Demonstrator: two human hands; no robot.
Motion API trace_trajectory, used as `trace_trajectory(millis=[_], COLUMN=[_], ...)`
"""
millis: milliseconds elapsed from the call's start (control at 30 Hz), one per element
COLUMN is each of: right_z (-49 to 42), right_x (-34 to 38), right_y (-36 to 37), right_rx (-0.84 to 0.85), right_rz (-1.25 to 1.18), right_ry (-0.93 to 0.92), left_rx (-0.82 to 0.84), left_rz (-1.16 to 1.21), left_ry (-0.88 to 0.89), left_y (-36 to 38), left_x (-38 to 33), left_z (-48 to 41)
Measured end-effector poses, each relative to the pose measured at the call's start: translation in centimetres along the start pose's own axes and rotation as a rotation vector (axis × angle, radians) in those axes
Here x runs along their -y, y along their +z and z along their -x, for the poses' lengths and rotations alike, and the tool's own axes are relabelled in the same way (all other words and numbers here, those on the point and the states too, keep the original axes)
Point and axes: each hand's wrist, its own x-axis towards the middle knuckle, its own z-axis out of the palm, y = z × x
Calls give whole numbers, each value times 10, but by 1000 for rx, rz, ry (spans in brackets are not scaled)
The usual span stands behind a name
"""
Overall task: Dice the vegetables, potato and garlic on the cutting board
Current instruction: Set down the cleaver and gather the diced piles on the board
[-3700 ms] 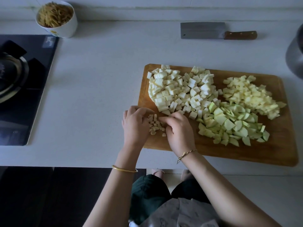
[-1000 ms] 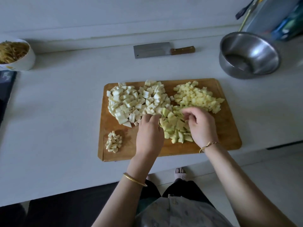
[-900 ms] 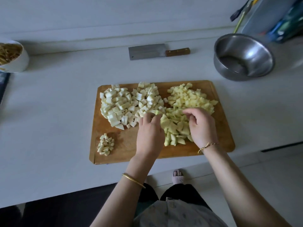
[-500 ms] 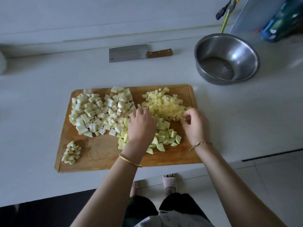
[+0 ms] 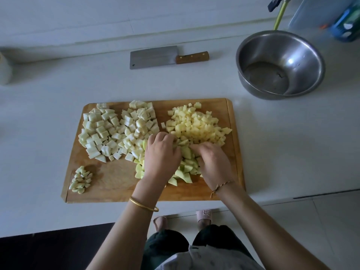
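Head view, looking down on counter (image 5: 48, 114).

Board (image 5: 116, 178): wooden, lies flat near the front edge of the counter, long side left to right.

On board, four lots:
- White dice (image 5: 115, 131): large heap, back left.
- Potato dice (image 5: 196, 125): yellow, finer cut, back right; a few strays at its edges.
- Green pieces (image 5: 187, 166): coarser chunks, front centre-right, touching both the white heap and the potato.
- Garlic (image 5: 80, 179): small pile, front left corner, apart from the rest.

Left hand (image 5: 161, 154): palm down on the left flank of the green pieces. Fingers bent and close together, curled round the heap, tips dug in where green meets potato. Narrow, cupping. Gold bangle (image 5: 143, 205) on the wrist.

Right hand (image 5: 212, 162): palm down on the right flank of the same heap, fingers curled and pointing left toward the other hand, knuckles raised. Also cupping the green pieces. Fingertips of the two hands nearly meet over the heap; whether they touch cannot be told. Cord bracelet (image 5: 222, 186) on the wrist.

Off board:
- Cleaver (image 5: 155, 57): flat on the counter behind the board, blade left, wooden handle right. Neither hand is near it.
- Steel bowl (image 5: 303, 53): back right, upright, just beyond the board's far right corner, apart from it.
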Motion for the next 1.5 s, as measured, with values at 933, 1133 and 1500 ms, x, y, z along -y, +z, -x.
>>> trace_trajectory(millis=[933, 1133, 1500], right_z=[-6, -6, -13], right_x=[-2, 1, 4], right_y=[9, 11, 4], right_rx=[26, 11, 78], right_rz=[-59, -22, -24], right_ry=[18, 25, 121], left_rx=[123, 207, 189], left_rz=[20, -149, -143], left_ry=[-76, -66, -16], left_y=[-11, -8, -5], left_x=[-5, -10, -6], left_z=[0, -5, -2])
